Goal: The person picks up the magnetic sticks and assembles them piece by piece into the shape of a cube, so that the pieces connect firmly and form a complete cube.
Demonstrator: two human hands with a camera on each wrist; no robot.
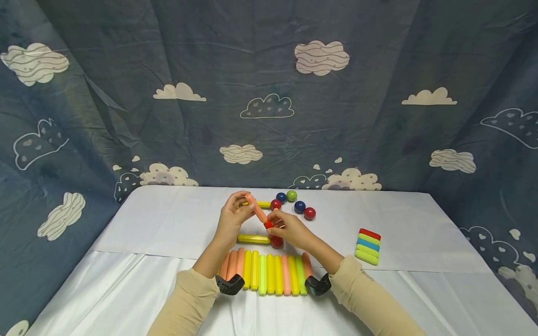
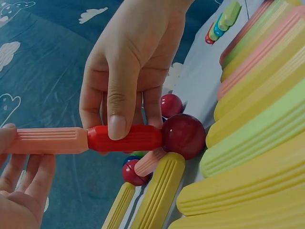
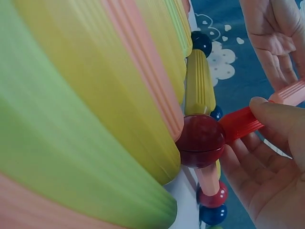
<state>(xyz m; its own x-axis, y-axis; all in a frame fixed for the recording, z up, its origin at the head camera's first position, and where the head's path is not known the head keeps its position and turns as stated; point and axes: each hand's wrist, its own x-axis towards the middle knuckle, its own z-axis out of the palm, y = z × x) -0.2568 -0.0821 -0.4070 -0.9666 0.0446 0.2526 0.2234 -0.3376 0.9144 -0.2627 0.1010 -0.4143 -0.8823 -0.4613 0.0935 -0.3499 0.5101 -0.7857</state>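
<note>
My left hand [image 1: 230,219] pinches a salmon-coloured ridged stick [image 1: 256,209], tilted above the table. A shorter red stick [image 2: 125,138] is between the right hand's [image 1: 292,229] thumb and fingers. End to end, the two sticks meet in the left wrist view. The red stick's other end is right at a dark red ball [image 2: 184,136]. From that ball a yellow stick [image 1: 253,239] runs left, and a short salmon stick [image 2: 148,162] leads back to a second red ball [image 1: 275,204]. Another yellow stick [image 1: 263,204] joins this farther ball.
Close to me lies a row of yellow, green and salmon sticks [image 1: 270,275], partly under the wrists. Blue balls [image 1: 300,206], a green ball [image 1: 292,195] and a red ball [image 1: 309,213] sit behind. Short coloured sticks [image 1: 368,246] lie at right on the white table [image 1: 403,228].
</note>
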